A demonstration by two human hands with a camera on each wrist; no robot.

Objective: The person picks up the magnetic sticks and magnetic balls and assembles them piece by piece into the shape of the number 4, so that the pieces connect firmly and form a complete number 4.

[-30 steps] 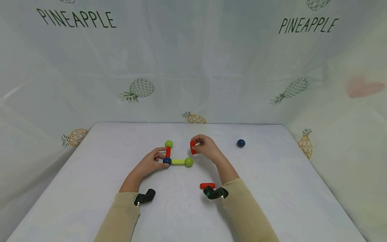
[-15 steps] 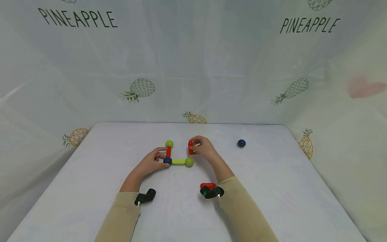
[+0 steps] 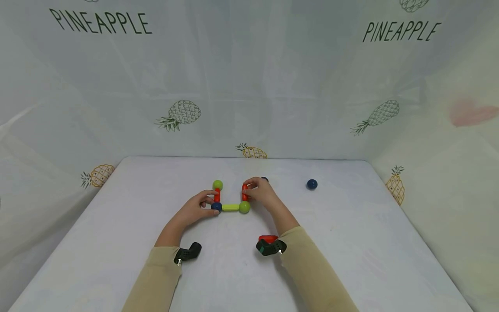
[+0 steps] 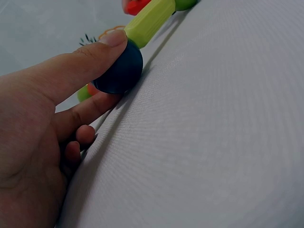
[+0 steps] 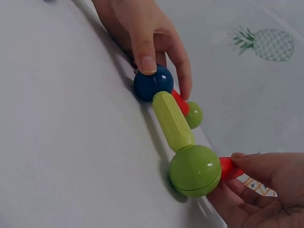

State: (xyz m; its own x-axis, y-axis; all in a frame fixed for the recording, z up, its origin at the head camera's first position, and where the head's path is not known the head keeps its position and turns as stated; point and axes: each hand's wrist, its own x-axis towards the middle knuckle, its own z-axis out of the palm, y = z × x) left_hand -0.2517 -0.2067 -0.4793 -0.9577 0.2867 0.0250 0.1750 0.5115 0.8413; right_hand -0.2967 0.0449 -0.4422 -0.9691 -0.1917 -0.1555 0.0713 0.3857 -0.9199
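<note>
Ball-and-rod frame (image 3: 231, 207): left hand (image 3: 198, 207) grips its blue ball (image 3: 216, 207) at eight o'clock; right hand (image 3: 261, 191) — nearly closed — pinches a red rod (image 3: 244, 197) against the four-o'clock green ball (image 3: 244, 207) at its twelve, presumably joining them; next likely calls for firm seating before release.

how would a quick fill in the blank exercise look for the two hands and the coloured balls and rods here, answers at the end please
1. In the head view, a loose red rod lies partly hidden behind the black camera on the ____ wrist.
2. The left hand holds a glossy, dark ____ ball.
3. The right hand pinches a second red rod that touches the shiny ____ ball at one end of a ridged yellow-green rod.

Missing words: right; blue; green.
</note>
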